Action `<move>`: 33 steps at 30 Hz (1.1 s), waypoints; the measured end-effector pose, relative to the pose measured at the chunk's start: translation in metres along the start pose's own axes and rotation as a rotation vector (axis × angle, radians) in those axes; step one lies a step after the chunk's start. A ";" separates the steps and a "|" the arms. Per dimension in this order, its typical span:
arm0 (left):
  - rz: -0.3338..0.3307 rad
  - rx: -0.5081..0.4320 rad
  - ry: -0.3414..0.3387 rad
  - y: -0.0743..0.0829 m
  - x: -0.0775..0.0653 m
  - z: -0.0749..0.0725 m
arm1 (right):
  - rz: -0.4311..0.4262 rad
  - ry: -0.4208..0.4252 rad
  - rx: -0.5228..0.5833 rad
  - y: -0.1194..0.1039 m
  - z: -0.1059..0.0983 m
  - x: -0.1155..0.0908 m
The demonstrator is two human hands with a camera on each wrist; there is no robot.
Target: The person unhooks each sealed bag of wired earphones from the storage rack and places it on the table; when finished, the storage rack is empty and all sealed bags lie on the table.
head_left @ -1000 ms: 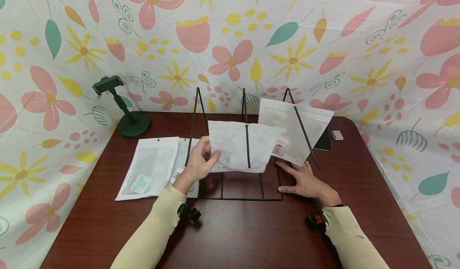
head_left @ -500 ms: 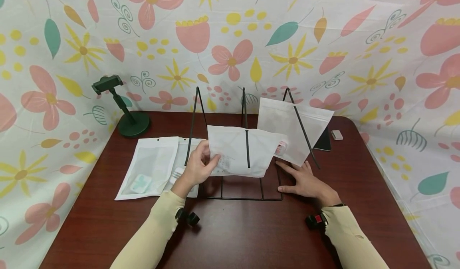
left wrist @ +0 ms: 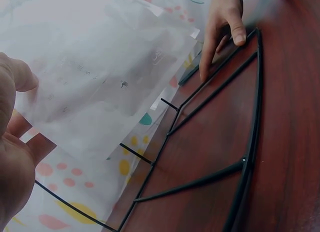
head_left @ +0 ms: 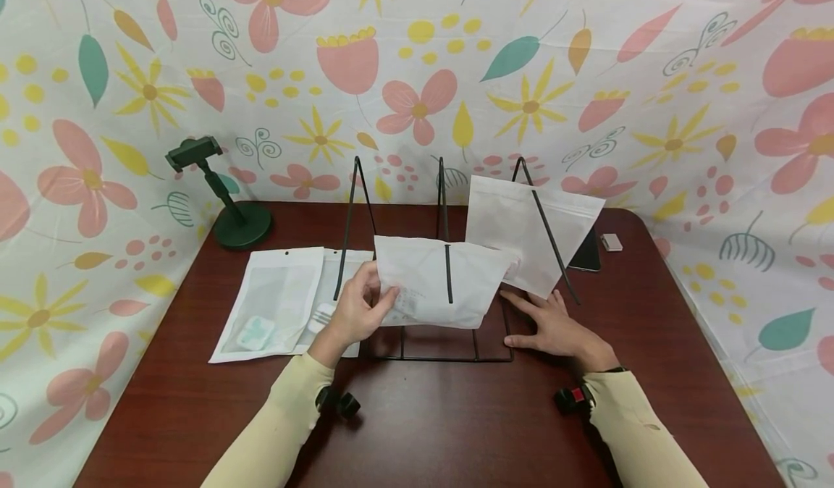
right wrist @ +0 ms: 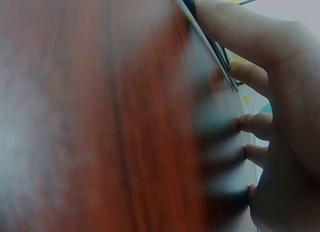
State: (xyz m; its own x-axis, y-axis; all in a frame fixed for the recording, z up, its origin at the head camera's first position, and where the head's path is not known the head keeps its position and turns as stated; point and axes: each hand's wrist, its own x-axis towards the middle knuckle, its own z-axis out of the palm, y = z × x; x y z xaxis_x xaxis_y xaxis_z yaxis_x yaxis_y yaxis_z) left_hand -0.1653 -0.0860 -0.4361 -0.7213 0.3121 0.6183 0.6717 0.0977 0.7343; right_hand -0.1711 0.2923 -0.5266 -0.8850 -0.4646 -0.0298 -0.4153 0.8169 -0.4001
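My left hand [head_left: 355, 310] pinches the left edge of a white zip bag [head_left: 417, 271], thumb in front. The bag stands at the middle prong of a black wire display rack [head_left: 449, 360], with the prong's end in front of it. Faint print shows on the bag [left wrist: 100, 77] in the left wrist view. My right hand [head_left: 550, 329] rests with spread fingers at the right side of the rack's base, near the tabletop. A second white bag [head_left: 508, 220] hangs tilted on the rack's right prong. The contents of the held bag cannot be made out.
Two overlapping white bags [head_left: 280, 278] lie flat on the left of the dark wooden table [head_left: 443, 430]. A green phone stand [head_left: 242, 225] stands at the back left. Behind the right bag lie a black phone [head_left: 588, 255] and a small white object [head_left: 611, 242].
The held bag has come down a little along the middle prong, its lower edge now nearer the rack's base. My left hand has sunk slightly with it; the right hand has kept still.
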 end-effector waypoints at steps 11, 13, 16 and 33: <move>0.025 -0.005 0.015 -0.007 -0.011 0.004 | -0.003 0.002 0.010 0.001 0.002 -0.001; 0.021 -0.002 0.015 -0.008 -0.013 0.004 | -0.004 0.004 0.012 0.002 0.003 -0.001; 0.005 -0.009 0.011 -0.012 -0.017 0.005 | -0.005 0.006 0.016 0.002 0.004 -0.001; 0.057 -0.063 0.012 -0.018 -0.026 0.006 | 0.014 -0.012 0.019 0.001 0.000 0.000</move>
State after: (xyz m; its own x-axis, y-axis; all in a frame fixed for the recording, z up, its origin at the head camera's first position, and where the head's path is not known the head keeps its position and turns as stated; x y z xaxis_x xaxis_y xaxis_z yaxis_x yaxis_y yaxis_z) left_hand -0.1577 -0.0897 -0.4672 -0.6847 0.3040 0.6624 0.6998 0.0204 0.7140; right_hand -0.1720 0.2928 -0.5267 -0.8882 -0.4570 -0.0471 -0.3983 0.8170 -0.4170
